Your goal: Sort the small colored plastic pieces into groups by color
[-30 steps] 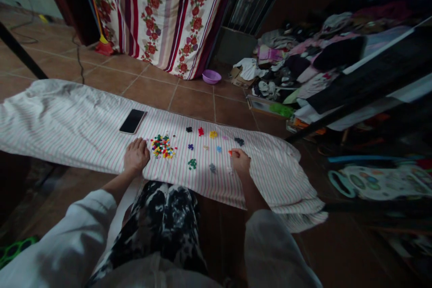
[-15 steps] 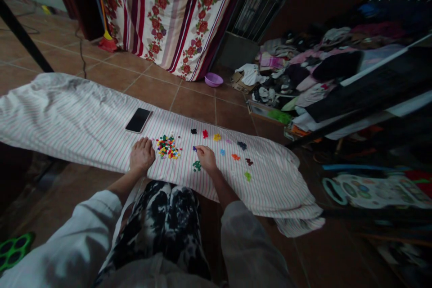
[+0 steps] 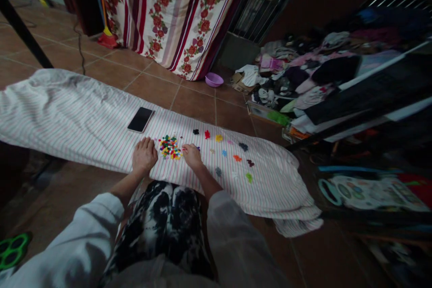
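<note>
**Red, yellow and green pieces share one mixed pile (image 3: 169, 147) beside thirteen visible colour groups**

One striped cloth (image 3: 84, 117) covers the long counter, and the mixed pile lies on it; its pieces are too small to count. Right of the pile, the groups stand in three slanting rows.

The far row has five: black group (image 3: 195, 132), red group (image 3: 207, 134), yellow group (image 3: 219, 138), pink group (image 3: 230, 142) and dark grey group (image 3: 243, 147). The middle row has five: purple group (image 3: 198, 148), partly hidden, beige group (image 3: 212, 151), light blue group (image 3: 224, 153), orange group (image 3: 237, 158) and dark brown group (image 3: 250, 163). The near row shows three: mid-grey group (image 3: 218, 172), white group (image 3: 235, 174) and lime group (image 3: 249, 177).

Two hands are at the pile. The left hand (image 3: 145, 156) rests palm down just left of it, its grip open and flat on the cloth. The right hand (image 3: 193, 156) is at its right edge, thumb and fingers drawn close together; a red piece (image 3: 184, 149) shows by the fingertips, but whether the grip holds it cannot be told.

One phone (image 3: 140, 119) lies beyond the pile to the left. Past the pile, on the floor, are one purple bowl (image 3: 214, 80), its contents unclear, and one cardboard box (image 3: 240, 84) with white fabric (image 3: 250, 74) over it.
</note>
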`<state>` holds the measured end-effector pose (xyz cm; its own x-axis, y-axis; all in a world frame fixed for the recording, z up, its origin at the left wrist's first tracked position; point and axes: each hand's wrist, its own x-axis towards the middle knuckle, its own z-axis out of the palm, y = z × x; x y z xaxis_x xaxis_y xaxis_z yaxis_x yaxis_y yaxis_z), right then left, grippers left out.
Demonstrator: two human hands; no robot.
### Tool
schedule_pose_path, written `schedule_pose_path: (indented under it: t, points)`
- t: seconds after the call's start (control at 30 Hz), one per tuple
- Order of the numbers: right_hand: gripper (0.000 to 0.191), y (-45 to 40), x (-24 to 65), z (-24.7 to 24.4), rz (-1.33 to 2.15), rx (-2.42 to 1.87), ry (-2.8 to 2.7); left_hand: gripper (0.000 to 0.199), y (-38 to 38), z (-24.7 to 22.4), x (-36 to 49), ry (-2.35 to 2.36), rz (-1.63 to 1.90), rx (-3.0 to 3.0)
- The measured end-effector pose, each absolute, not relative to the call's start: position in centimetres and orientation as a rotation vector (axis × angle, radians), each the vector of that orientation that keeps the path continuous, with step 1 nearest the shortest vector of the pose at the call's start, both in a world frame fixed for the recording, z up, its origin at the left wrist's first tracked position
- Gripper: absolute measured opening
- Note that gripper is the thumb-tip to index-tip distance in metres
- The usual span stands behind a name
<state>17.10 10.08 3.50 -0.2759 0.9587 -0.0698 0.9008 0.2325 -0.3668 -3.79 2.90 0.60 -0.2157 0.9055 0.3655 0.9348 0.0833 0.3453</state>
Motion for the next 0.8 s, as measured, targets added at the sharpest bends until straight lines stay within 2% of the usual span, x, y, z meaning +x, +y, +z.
schedule_pose_path:
  t: [0.37,0.8]
  points:
    - [0.024,9.5,16.8,3.4,0.428,-1.830,-2.365,0.044,2.8,0.6,-3.9,-2.246,-0.909,-1.962]
    - [0.023,10.8,18.2,3.4,0.664,-1.659,-2.192,0.043,3.0,0.2,-3.9,-2.231,-0.874,-1.943]
